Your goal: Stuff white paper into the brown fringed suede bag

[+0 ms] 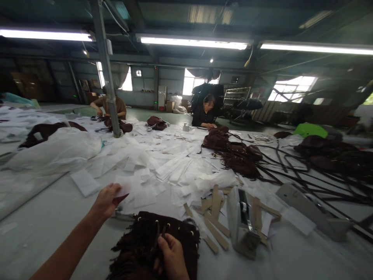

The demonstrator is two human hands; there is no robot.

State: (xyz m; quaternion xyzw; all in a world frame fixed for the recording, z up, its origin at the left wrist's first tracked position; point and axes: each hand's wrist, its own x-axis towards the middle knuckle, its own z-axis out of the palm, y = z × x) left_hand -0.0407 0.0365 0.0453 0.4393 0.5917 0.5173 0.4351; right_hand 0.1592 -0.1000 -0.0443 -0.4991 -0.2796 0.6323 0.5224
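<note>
Our left hand (106,200) pinches white paper sheet (124,189), grip closed; right hand (171,256) w/ grip clamped on brown fringed bag (151,245) atop counter (43,229).

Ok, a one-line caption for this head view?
Left hand lifts a white paper sheet while right hand grips a dark brown fringed bag on the worktable.
</note>
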